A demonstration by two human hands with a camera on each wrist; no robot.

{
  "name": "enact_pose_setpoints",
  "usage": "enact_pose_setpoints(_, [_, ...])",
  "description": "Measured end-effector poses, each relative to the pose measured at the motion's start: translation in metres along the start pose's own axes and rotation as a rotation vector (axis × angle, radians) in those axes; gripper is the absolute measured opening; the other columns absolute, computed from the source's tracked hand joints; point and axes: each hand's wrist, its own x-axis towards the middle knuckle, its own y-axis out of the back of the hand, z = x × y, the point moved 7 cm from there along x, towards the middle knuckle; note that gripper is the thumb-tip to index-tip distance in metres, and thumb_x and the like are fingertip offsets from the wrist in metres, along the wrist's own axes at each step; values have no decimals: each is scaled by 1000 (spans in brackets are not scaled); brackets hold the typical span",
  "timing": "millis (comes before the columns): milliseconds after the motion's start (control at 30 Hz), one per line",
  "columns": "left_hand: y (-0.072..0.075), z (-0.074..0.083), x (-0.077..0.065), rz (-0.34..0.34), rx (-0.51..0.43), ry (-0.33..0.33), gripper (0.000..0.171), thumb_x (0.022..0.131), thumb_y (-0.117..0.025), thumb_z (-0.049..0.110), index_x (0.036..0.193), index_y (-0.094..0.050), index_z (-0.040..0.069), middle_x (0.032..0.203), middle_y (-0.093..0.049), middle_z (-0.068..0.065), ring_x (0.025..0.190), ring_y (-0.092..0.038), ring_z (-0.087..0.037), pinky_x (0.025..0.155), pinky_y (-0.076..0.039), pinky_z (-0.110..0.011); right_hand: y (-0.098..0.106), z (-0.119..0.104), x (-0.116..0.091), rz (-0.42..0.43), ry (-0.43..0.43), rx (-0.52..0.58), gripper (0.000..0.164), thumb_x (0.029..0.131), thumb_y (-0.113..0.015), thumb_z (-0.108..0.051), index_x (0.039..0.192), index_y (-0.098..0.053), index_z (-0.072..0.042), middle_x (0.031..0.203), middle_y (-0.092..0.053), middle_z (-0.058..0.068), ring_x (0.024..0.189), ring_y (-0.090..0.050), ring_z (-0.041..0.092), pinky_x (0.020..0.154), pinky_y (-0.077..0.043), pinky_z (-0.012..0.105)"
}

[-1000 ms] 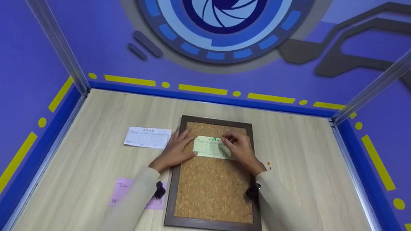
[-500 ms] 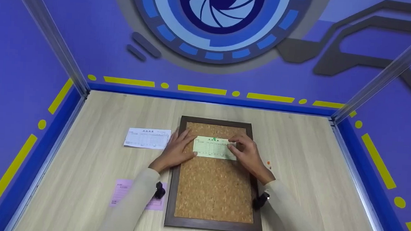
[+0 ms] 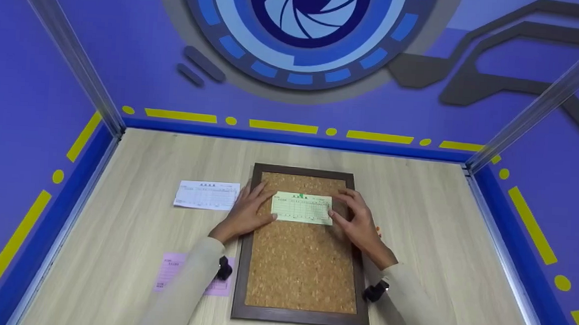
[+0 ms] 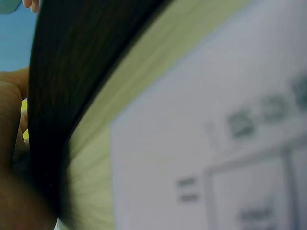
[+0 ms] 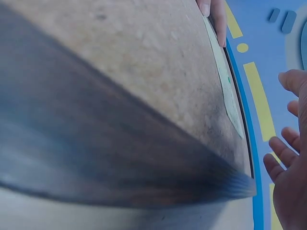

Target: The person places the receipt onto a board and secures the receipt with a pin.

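Corkboard (image 3: 303,269) lies roughly midway between the counter (image 3: 445,242) side edges; on its far half, the left hand (image 3: 248,209) rests, fingers spread, across the brown frame (image 3: 242,270); the right hand (image 3: 358,222), fingers wide, is beside the green slip (image 3: 301,214), toward the counter's far edge.

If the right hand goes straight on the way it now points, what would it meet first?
Probably the green paper, at its right edge; height is unclear, so the right hand might pass above it.

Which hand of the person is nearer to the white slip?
Left. The left hand rests on the board, close beside the white slip; the right hand is farther, by the right edge of the green slip.
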Motion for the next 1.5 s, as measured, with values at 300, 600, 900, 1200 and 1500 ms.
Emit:
enact_pose_setpoints(300, [1, -2, -1, 29, -22, -24, 74, 98, -75, 40, 165, -52, 17, 183, -22, -12, 168, 1, -50, 132, -4, -68, 8, 8, -15, 9, 26, -35, 61, 96, -86, -9, 149, -60, 7, 163, -45, 33, 157, -38, 50, 123, -34, 68])
enact_pose_setpoints(600, [3, 3, -4, 8, -10, -15, 73, 101, -73, 42, 166, -51, 19, 184, -20, -10, 169, 2, -48, 133, -2, -65, 10, 31, -37, -66, -100, -5, 86, 94, -89, -21, 166, -44, -1, 180, -20, 26, 168, -2, 48, 125, -12, 81])
enact_pose_setpoints(900, [2, 1, -3, 20, -25, -33, 73, 100, -74, 41, 165, -52, 16, 182, -23, -14, 167, 0, -53, 132, -4, -69, 8, 45, -54, -149, -210, -51, 103, 94, -89, -40, 175, -30, -16, 185, -6, 16, 170, 10, 40, 127, -7, 79])
enact_pose_setpoints(1200, [1, 1, -3, 5, -28, -18, 73, 101, -73, 43, 167, -50, 19, 183, -20, -11, 168, 3, -50, 132, -4, -69, 20, 54, -63, -119, -199, -101, 102, 93, -89, -38, 174, -32, -13, 184, -11, 17, 170, 6, 43, 128, -10, 78])
enact_pose_setpoints(1500, [2, 2, -3, 14, -11, -12, 72, 101, -75, 42, 165, -52, 19, 183, -21, -10, 169, 2, -48, 129, -9, -75, 25, 52, -67, -96, -121, -180, 93, 97, -83, -38, 172, -37, -10, 182, -21, 19, 167, -16, 46, 132, -7, 68])
